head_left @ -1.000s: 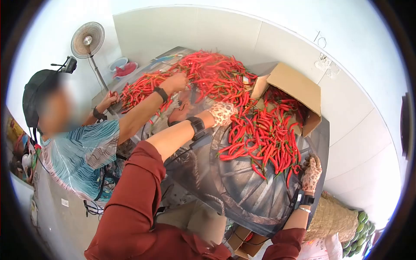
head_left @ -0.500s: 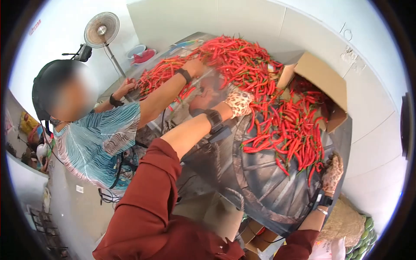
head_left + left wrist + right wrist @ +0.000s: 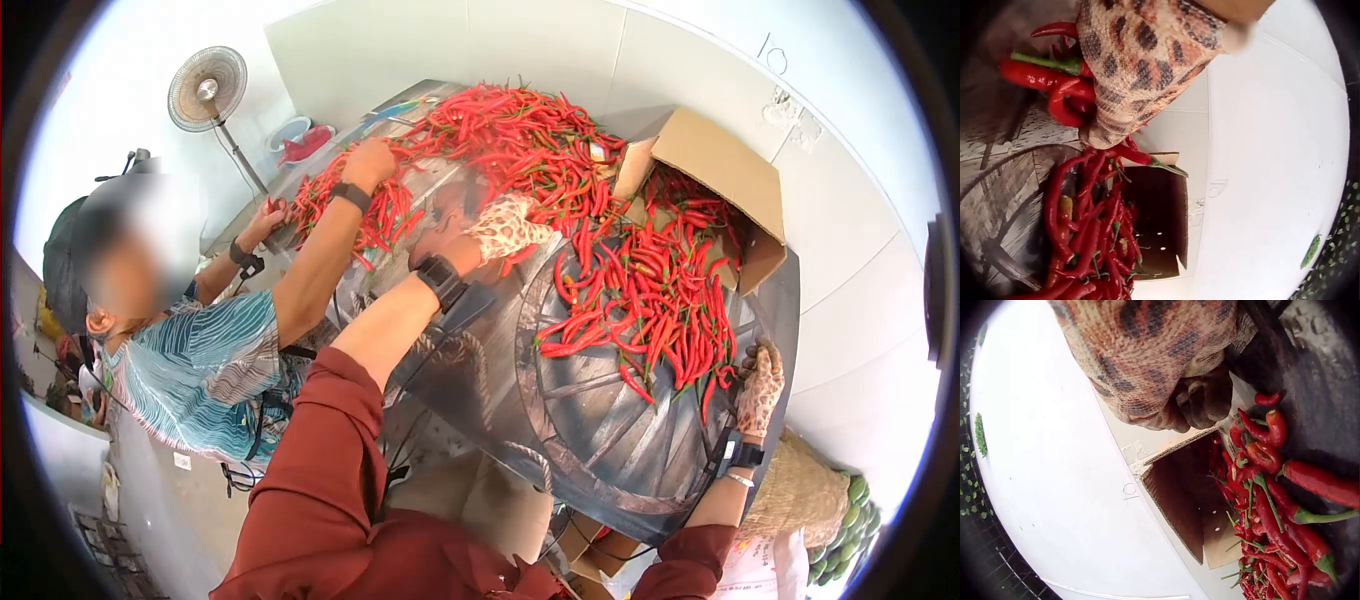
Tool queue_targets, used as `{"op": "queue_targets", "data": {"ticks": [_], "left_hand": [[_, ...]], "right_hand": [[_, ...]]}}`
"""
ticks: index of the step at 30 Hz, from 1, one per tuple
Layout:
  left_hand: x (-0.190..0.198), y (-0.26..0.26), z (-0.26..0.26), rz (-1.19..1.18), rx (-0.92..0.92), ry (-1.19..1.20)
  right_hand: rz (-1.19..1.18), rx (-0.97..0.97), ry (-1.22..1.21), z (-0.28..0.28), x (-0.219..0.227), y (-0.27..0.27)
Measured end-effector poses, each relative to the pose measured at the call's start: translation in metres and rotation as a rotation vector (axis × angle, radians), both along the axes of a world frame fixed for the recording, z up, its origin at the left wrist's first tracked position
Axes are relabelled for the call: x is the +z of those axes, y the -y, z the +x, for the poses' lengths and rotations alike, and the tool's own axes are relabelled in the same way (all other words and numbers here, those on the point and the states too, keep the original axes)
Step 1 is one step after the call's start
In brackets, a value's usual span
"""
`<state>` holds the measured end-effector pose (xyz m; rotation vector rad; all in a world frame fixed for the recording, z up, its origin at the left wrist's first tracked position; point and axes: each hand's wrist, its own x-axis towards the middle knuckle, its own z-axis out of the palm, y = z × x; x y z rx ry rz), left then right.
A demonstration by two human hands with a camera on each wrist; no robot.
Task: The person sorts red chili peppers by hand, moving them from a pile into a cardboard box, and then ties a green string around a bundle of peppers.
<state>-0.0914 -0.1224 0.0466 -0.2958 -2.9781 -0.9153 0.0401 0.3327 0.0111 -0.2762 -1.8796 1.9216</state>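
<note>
My left hand [image 3: 505,230], in a leopard-print glove, is over the table left of the loose chili pile. It grips several red chili peppers [image 3: 1047,78], which stick out beneath the glove with a green stem showing; part of them is hidden by the hand. My right hand [image 3: 760,385], gloved alike, rests at the table's right side with loosely curled fingers [image 3: 1204,403] and nothing seen in them. Close by lies the near end of the chili pile [image 3: 660,310], which spills from a cardboard box [image 3: 720,160] tipped on its side.
A larger heap of chilies [image 3: 520,130] spreads along the back of the patterned table [image 3: 600,420]. On the left, another person [image 3: 200,350] reaches into chilies. A fan [image 3: 207,90] stands behind. Beside the table at right are a woven sack [image 3: 800,490] and green produce [image 3: 845,535].
My left hand has drawn left, away from the loose pile, with chilies in it. My right hand stays in place. The other person's nearer hand has moved left and the head view has shifted.
</note>
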Motion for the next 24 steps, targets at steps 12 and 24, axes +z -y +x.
{"op": "queue_targets", "data": {"ticks": [12, 24], "left_hand": [[0.005, -0.020, 0.027, -0.262, -0.432, 0.048], [0.016, -0.030, 0.039, -0.491, -0.412, -0.047]], "right_hand": [[-0.027, 0.021, 0.002, 0.001, -0.002, 0.002], [0.017, -0.019, 0.049, 0.004, 0.008, 0.010]]}}
